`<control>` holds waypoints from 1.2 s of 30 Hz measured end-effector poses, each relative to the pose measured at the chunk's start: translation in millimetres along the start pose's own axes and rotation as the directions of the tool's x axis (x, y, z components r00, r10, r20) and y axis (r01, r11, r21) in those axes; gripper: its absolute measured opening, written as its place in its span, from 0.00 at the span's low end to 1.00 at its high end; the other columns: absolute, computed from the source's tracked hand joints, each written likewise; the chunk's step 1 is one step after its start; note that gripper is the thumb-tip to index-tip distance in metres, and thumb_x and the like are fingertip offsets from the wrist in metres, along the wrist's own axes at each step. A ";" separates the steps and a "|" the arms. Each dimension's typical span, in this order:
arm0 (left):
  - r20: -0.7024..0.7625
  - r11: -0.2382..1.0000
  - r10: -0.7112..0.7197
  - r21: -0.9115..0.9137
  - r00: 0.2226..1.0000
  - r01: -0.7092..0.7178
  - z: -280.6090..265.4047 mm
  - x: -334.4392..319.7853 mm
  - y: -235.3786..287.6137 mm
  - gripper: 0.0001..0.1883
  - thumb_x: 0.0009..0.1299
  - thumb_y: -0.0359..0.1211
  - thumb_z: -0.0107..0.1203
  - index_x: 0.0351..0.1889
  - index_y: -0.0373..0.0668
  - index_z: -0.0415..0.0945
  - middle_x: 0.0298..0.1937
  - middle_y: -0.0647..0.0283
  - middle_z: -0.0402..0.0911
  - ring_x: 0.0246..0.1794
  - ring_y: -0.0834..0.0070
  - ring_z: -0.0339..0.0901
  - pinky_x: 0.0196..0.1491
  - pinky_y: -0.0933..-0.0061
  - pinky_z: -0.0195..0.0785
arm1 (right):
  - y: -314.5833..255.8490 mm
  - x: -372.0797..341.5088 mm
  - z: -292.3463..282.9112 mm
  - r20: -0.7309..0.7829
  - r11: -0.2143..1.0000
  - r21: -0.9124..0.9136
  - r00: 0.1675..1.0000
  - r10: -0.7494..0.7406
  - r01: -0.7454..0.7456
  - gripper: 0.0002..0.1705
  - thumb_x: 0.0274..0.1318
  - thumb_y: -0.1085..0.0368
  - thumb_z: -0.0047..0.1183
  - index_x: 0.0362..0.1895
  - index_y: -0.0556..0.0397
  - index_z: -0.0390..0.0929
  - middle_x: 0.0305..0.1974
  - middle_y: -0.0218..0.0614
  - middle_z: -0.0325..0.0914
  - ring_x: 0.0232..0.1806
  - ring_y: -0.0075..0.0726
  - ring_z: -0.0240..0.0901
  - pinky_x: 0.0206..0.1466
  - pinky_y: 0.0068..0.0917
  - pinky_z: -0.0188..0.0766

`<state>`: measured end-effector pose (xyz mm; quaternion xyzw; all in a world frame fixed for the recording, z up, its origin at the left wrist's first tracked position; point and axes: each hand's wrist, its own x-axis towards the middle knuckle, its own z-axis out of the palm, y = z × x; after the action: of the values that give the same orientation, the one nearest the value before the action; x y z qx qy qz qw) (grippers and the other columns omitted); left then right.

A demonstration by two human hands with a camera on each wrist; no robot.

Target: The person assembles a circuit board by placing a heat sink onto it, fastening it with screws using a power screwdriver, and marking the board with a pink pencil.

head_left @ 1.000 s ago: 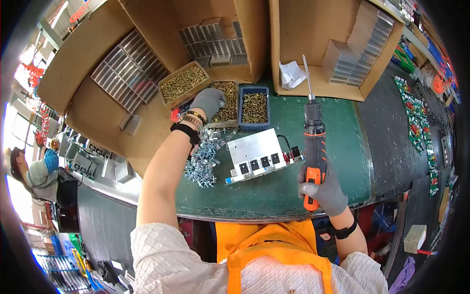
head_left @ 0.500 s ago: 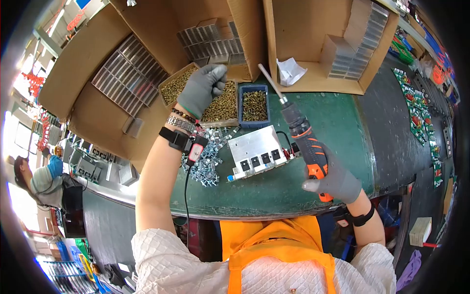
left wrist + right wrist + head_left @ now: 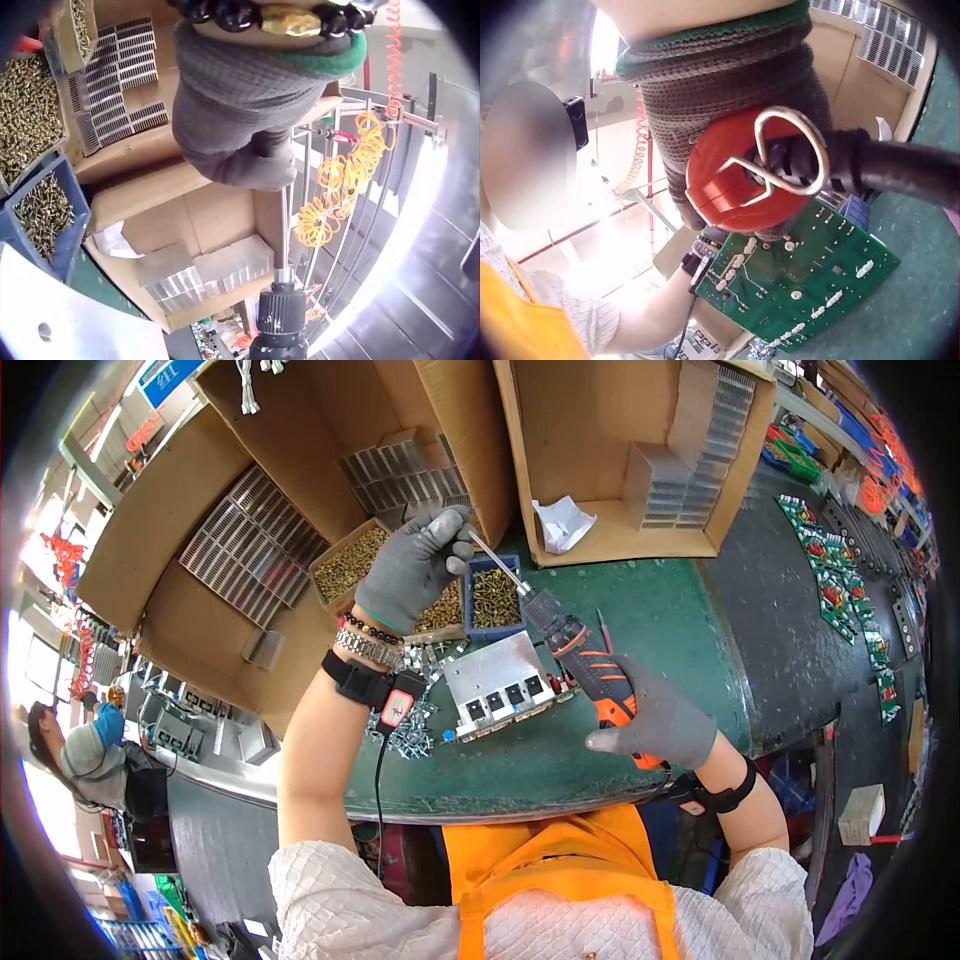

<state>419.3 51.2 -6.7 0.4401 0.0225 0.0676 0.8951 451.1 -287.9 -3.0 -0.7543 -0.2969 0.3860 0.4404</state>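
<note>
My gloved right hand (image 3: pixel 665 715) grips an orange-and-black electric screwdriver (image 3: pixel 570 635), its long bit (image 3: pixel 495 565) slanting up and left. Raised above the screw bins, my gloved left hand (image 3: pixel 415 565) has curled fingers and thumb right at the bit's tip. They pinch what looks like a small screw, mostly hidden by the glove. In the left wrist view the bit (image 3: pixel 284 225) runs up to those fingertips. Below stands an aluminium heat sink plate (image 3: pixel 490 665) with black components along a circuit board; the right wrist view shows the board's green underside (image 3: pixel 802 277).
A blue bin (image 3: pixel 493 628) and cardboard trays of brass-coloured screws (image 3: pixel 350 565) stand behind the board. Silver metal pieces (image 3: pixel 410 738) lie heaped to its left. Big cartons (image 3: pixel 570 450) with finned metal parts line the back. Green circuit boards (image 3: pixel 830 585) lie far right.
My left hand has risen from the screw trays and moved to the bit's tip. The screwdriver has tilted from upright toward the left, bringing its tip to the left fingers.
</note>
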 end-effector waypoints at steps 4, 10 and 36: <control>-0.012 0.993 0.069 0.092 0.998 -0.068 9.3 -3.4 -1.7 0.15 0.73 0.32 0.55 0.54 0.34 0.73 0.40 0.59 0.78 0.33 0.78 0.76 0.34 0.81 0.74 | -2.1 -1.1 0.2 -0.004 0.998 -0.058 1.000 -0.017 0.017 0.48 0.40 0.58 0.71 0.67 0.56 0.63 0.35 0.33 0.76 0.35 0.27 0.73 0.43 0.27 0.74; -0.033 0.998 0.048 0.053 0.998 -0.047 8.8 -1.3 -6.3 0.14 0.73 0.35 0.56 0.51 0.36 0.74 0.38 0.60 0.79 0.32 0.77 0.76 0.31 0.81 0.71 | 0.0 -0.4 -0.3 0.007 0.999 -0.016 1.000 -0.028 0.028 0.49 0.39 0.58 0.72 0.66 0.56 0.63 0.37 0.35 0.76 0.36 0.28 0.73 0.44 0.27 0.73; 0.093 0.941 0.107 0.311 0.990 -0.131 10.7 -2.2 -6.9 0.13 0.72 0.39 0.57 0.42 0.39 0.76 0.34 0.63 0.80 0.28 0.81 0.75 0.31 0.83 0.68 | 5.3 -3.8 0.1 0.032 0.997 0.069 0.999 -0.033 0.031 0.49 0.40 0.61 0.71 0.68 0.54 0.61 0.36 0.31 0.75 0.34 0.25 0.72 0.41 0.25 0.73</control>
<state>418.9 38.3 -5.6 0.5806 -0.0271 0.1008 0.8075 449.6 -293.2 -6.6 -0.7272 -0.3028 0.4014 0.4673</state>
